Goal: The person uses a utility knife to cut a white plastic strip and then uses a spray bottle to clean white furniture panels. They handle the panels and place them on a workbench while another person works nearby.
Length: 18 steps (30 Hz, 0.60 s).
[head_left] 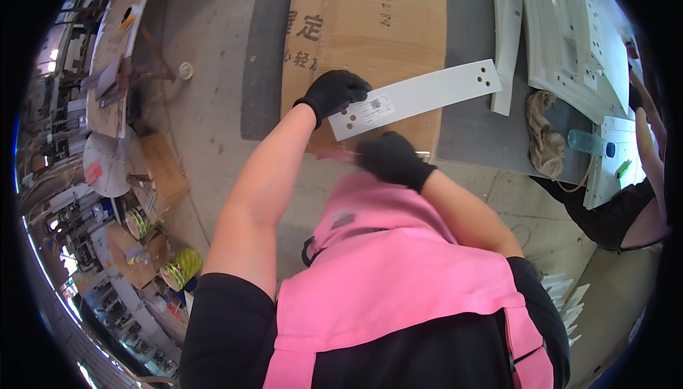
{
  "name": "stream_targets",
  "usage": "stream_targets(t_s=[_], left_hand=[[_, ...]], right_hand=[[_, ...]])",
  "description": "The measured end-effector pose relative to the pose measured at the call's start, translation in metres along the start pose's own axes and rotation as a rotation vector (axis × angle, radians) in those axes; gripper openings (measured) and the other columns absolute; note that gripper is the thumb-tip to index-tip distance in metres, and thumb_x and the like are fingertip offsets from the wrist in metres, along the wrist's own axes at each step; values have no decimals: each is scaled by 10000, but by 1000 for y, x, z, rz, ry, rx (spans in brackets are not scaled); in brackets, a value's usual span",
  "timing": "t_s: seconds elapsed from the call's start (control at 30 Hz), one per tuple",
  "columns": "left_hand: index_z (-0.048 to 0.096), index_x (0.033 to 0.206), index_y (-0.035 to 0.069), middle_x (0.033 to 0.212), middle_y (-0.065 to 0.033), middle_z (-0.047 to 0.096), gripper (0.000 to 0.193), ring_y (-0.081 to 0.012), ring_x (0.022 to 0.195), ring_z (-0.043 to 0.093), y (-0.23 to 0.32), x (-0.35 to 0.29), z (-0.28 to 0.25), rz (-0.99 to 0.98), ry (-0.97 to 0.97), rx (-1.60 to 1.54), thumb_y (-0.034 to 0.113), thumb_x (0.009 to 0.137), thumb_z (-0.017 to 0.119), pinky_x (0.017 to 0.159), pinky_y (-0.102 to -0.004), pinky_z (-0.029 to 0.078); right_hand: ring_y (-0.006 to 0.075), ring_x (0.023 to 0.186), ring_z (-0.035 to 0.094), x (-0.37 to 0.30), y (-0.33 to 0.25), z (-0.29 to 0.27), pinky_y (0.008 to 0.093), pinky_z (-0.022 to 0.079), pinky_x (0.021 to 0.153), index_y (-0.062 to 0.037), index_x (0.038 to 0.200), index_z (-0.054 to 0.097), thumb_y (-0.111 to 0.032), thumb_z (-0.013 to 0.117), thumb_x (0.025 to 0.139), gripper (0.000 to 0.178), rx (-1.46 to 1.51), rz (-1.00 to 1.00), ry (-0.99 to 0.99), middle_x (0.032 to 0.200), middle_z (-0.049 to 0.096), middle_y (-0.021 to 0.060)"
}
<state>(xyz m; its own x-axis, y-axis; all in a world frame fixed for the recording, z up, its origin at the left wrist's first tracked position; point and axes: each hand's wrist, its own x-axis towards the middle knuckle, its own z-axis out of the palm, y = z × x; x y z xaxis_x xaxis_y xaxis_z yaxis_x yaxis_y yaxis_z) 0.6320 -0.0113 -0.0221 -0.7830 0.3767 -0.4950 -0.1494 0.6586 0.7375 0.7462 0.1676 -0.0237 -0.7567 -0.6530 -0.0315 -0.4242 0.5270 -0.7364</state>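
A long white panel (434, 96) lies at a slant on top of the cardboard (384, 40). Both its ends have small round holes, and a label (377, 107) with a square code sits near its left end. My left hand (340, 93), in a black glove, is closed at the panel's upper left edge with fingers curled onto it. Just below the panel, closer to my body, my right hand (391, 157), gloved in black too, is closed around a slim reddish stick-like thing (334, 155). Motion blurs that thing, so its kind is unclear; a pale end shows beyond the hand.
Long white panels (569, 33) lie at the table's right side. Nearer are a brown rag (544, 133) and a clear greenish bottle (589, 143). A co-worker's arm (644, 129) reaches in at the far right. On the left floor stand a cardboard box (162, 165) and yellow rolls (181, 268).
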Motion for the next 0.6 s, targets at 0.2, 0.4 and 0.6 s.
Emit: stream_targets(t_s=[0.2,0.4,0.6], left_hand=[[436,1422,93,1237,-177,535,857,-362,1119,506,-11,-53,53,472,383,600,436,710,765,954,-453,398],[534,1335,48,1171,-191,612,695,-326,1067,583,11,-65,25,413,144,385,314,724,731,908,-418,461],[566,1281,61,1091,-171,662,510,-305,1019,633,0,-54,-16,263,243,448,299,835,636,893,-405,486]], right_hand=[[86,548,520,-122,60,-88,234,424,511,-42,896,643,-204,579,937,179,1081,769,378,652,554,15],[103,556,527,-177,73,-91,244,422,522,-30,940,649,-177,556,944,175,933,842,711,676,567,34],[104,583,542,-141,76,-72,245,439,572,-25,916,652,-202,609,941,183,1073,705,760,688,580,25]])
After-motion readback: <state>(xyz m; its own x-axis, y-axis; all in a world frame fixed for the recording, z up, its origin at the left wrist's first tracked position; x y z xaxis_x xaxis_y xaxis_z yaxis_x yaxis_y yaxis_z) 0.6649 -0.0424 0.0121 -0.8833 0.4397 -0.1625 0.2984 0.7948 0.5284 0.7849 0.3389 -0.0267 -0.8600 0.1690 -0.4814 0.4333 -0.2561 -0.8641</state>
